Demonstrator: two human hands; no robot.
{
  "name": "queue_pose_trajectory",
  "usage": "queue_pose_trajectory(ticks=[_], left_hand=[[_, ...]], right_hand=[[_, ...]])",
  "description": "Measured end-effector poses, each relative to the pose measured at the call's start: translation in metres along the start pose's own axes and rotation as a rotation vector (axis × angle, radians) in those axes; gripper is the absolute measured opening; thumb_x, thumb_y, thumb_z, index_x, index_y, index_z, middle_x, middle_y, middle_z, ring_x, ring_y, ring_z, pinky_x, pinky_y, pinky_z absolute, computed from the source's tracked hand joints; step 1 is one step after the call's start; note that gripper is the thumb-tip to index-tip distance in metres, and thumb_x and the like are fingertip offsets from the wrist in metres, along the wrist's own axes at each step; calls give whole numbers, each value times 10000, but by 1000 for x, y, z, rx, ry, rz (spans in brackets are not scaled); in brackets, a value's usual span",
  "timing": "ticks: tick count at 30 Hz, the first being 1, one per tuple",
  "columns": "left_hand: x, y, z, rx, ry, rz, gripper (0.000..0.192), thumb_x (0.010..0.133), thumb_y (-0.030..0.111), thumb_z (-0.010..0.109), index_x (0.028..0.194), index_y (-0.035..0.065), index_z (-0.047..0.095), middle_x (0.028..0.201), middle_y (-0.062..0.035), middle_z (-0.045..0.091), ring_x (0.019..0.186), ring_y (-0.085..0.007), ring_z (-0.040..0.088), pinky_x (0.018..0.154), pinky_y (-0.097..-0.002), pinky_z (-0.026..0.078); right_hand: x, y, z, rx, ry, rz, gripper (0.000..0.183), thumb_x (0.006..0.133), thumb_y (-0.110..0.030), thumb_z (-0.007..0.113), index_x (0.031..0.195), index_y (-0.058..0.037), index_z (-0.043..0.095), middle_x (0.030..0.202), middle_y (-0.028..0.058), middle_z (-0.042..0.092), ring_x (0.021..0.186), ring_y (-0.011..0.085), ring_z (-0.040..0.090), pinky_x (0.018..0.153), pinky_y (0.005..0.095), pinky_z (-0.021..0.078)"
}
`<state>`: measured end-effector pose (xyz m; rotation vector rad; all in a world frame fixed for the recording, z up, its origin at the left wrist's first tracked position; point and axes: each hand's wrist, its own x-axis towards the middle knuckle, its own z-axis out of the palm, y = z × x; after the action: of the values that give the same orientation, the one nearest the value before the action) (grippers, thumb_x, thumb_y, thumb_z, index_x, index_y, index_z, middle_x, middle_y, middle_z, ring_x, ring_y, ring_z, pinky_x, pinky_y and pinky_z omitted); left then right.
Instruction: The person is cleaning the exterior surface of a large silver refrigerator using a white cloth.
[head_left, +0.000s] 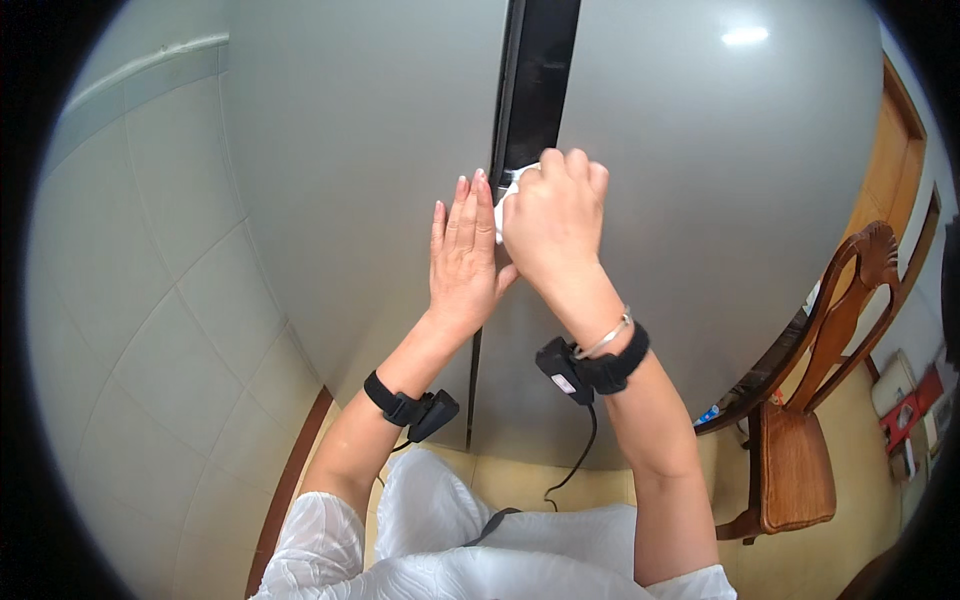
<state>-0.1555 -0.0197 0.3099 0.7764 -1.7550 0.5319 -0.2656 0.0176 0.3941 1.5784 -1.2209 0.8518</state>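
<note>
Before me stands a grey double-door cabinet, apparently a refrigerator, with a left door (360, 150) and a right door (712, 187). Between them runs a black recessed strip (538, 82). My left hand (465, 251) is laid flat against the left door, fingers stretched upward, holding nothing. Its fingertips are beside the strip's lower end. My right hand (556, 210) is curled around a white cloth or tissue (501, 219) and presses it at the bottom of the strip. Most of the white piece is hidden behind my right hand.
A tiled wall (135, 300) rises on the left. To the right are a carved wooden chair (799, 465) and a dark tabletop edge (765, 367). Black wrist devices (431, 416) with cables hang from both my wrists. Several items (907, 412) are stacked at far right.
</note>
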Motion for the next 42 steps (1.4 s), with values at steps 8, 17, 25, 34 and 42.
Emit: queue_pose_trajectory(ticks=[8,17,25,34,42], left_hand=[[-5,-1,-3,-9,25,-27,1169,608,394,832,1513,46,180,1560,-121,232,1443,-281,223,1158,-486,169],[-7,-2,-16,78,69,-28,1081,561,533,778,1463,123,345,1501,-29,343,1391,-209,294,1147,-452,209],[-7,10,-24,47,108,8,1047,550,531,790,1427,114,400,1502,-19,344,1386,-214,303,1148,-450,195],[1,14,-20,80,112,56,967,556,554,787,1364,120,479,1508,-2,318,1416,-227,250,1156,-462,158],[-1,7,-7,64,109,57,973,559,582,769,1388,176,463,1517,40,296,1425,-192,226,1171,-438,104]], right_hand=[[-86,30,-22,559,16,73,147,765,-85,618,884,-51,698,808,63,560,811,252,510,794,385,345],[16,16,-39,18,225,-321,188,749,-121,706,932,-81,692,829,16,561,852,210,520,805,371,347],[63,19,-42,-255,70,-461,25,642,-126,684,631,-134,663,728,-7,536,844,196,527,814,368,365],[33,2,-40,-367,-99,-424,24,649,-81,663,672,-76,665,771,35,557,919,234,535,863,378,351],[67,8,-47,-622,-138,-394,79,591,-129,694,635,-70,666,786,54,559,942,262,506,872,396,330]])
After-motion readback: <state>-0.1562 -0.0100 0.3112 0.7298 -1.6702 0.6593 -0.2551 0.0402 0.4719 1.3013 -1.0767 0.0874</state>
